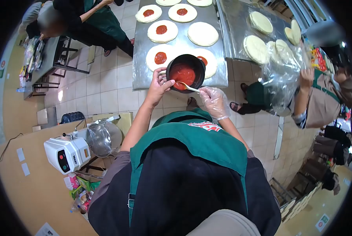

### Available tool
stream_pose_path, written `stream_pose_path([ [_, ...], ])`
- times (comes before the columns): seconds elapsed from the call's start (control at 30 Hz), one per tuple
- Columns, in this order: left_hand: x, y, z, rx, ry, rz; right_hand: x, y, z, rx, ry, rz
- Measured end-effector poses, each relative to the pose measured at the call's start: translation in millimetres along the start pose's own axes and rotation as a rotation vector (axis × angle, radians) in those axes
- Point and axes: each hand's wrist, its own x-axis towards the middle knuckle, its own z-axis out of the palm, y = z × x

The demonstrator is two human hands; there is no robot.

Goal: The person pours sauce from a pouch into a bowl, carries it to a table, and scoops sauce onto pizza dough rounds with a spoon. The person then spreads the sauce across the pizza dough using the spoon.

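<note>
My bare left hand (160,85) grips a black pot (202,67) by its side, tilted so the red tomato sauce (182,73) inside shows. In my right hand (215,101), gloved in clear plastic, is a spoon (188,87) whose bowl end dips into the sauce. The pot hangs over the near edge of a metal table (140,80). Behind it lie several round dough bases, most with a red dab in the middle, like the dough base (154,59) at the left. One plain dough base (203,34) has no sauce on it.
At right, a second metal table (239,47) bears stacked dough rounds (258,49). A co-worker (325,94) there handles a clear plastic bag (280,74). Another person (101,23) stands at upper left. A white mixer (67,153) with a bowl sits at lower left.
</note>
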Motion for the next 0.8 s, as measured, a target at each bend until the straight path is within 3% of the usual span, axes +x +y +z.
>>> stream_pose_path([
  [0.1,25,5,13,0.038,0.034,0.004,38,23,-10,0.168,-0.224,0.312],
  [0.13,32,4,17,0.052,0.047,-0.003,48,34,-6,0.36,-0.226,0.288],
  [0.23,51,-4,14,-0.021,0.099,-0.056,75,39,-25,0.463,-0.343,0.472],
  [0.27,57,-10,10,-0.064,0.114,-0.079,79,40,-26,0.653,-0.306,0.445],
  [0.37,71,-29,1,-0.206,0.27,-0.074,102,73,-29,0.601,-0.191,0.392],
  [0.4,75,-37,-6,-0.189,0.306,-0.08,108,79,-28,0.541,-0.072,0.197],
  [0.5,81,-46,-20,-0.126,0.423,-0.105,125,80,-36,0.173,0.096,0.162],
  [0.53,81,-47,-24,-0.12,0.447,-0.107,131,92,-27,-0.16,0.242,0.032],
  [0.63,82,-49,-31,-0.125,0.485,-0.123,158,116,-11,-0.604,0.349,-0.369],
  [0.67,81,-50,-31,-0.121,0.484,-0.128,165,122,-7,-0.8,0.274,-0.386],
  [0.77,85,-48,-32,-0.118,0.468,-0.135,174,143,2,-0.781,0.362,-0.455],
  [0.8,88,-49,-31,-0.124,0.455,-0.136,173,140,-2,-0.711,0.338,-0.364],
])
